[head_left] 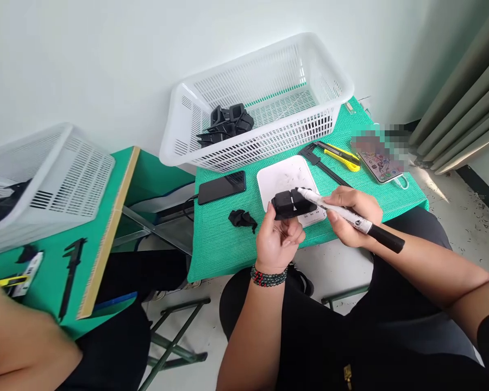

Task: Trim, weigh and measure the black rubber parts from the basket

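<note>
Workpiece: a black part (283, 205), raised over the near edge of the white scale-like plate (268, 176), with a pale strip showing across its middle.
Left hand (280, 241): grips the black part from below and the near side, thumb against its left end, other fingers curled beneath.
Right hand (352, 212): pinches a white marker-like pen (352, 219) between thumb and fingers; the dark end points back over the forearm.
Pen tip: lies at the upper right of the black part; firm contact cannot be confirmed from this angle.
Step in hand: judged to be working the pen tip on the black part's upper face.
Next move: calls for a steady left grip and small, controlled strokes from the right, with the worked face kept turned upward.
Caution: a slack left grip could let the part rotate under the tip.
Basket (264, 144): stands behind the plate; further black parts (231, 122) lie at its left end.
Tools at right: calipers (314, 159) and a yellow cutter (345, 158), both resting on the green table cover (218, 247).
Left of plate: a dark phone (222, 188) and a crumpled black piece (243, 218).
</note>
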`<state>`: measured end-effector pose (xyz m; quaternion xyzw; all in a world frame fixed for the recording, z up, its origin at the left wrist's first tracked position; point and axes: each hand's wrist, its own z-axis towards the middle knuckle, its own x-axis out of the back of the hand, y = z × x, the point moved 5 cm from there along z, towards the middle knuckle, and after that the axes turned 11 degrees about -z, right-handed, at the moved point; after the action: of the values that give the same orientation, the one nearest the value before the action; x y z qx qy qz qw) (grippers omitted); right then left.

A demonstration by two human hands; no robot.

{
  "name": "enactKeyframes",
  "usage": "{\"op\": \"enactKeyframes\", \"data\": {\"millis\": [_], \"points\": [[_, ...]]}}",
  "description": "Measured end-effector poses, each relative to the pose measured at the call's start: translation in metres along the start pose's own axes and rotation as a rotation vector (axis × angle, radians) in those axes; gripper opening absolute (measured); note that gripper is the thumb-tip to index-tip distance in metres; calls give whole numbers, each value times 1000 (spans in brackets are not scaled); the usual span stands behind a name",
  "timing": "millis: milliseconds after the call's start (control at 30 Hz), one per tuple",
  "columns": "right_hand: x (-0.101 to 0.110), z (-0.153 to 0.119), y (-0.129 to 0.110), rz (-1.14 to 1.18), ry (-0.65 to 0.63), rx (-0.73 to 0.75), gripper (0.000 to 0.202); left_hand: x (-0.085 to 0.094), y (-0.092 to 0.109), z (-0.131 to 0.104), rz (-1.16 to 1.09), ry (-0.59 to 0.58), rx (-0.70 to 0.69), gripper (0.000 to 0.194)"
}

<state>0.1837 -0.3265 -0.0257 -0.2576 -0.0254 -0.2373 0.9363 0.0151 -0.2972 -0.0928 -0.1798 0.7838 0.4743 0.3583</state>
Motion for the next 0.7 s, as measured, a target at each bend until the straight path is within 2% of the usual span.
{"op": "enactKeyframes", "data": {"millis": [133,267,367,500,700], "points": [[-5,-2,-2,-8,-44,42,14,4,2,1,-97,83,-99,58],[-12,-5,-1,-27,-120,81,10,3,4,-1,-81,39,-210,48],[-14,-4,1,-48,-156,72,7,0,6,-3,-31,-12,-266,48],[-14,-1,2,-5,-229,54,9,-1,10,-5,8,-9,-301,52],[-12,1,2,49,-147,48,9,-2,12,-6,37,-2,-332,51]]}}
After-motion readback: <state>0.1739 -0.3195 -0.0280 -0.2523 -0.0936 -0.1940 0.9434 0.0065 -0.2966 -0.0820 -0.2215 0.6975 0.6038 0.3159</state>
